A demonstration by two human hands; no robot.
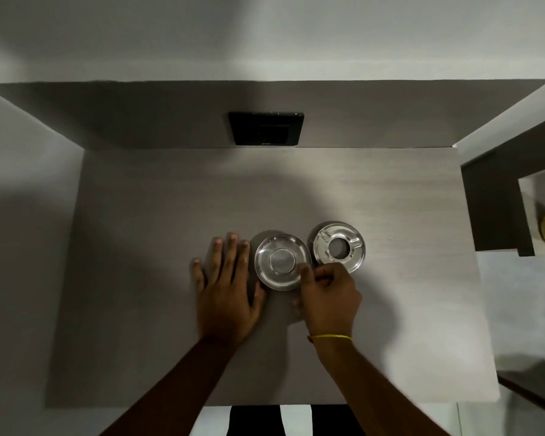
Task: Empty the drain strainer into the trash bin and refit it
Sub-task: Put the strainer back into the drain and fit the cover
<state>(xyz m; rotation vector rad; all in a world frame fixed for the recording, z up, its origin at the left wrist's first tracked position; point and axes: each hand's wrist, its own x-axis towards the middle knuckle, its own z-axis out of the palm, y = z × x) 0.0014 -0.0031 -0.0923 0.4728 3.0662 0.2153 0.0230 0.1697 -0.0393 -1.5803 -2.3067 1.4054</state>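
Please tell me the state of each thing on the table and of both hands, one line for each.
Round shiny metal strainer dish: on the table, hollow side up, looks empty, right hand at its rim.
Round metal ring with centre hole: flat on the table, beside the dish, separate.
Left hand: open, flat on the table.
Right hand: fingers curled, pinching the dish's edge.
Black square panel: on the wall, untouched.

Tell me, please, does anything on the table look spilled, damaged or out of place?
Nothing spilled or damaged. One oddity: the strainer and the ring lie apart on a bare table, with no sink or bin visible.
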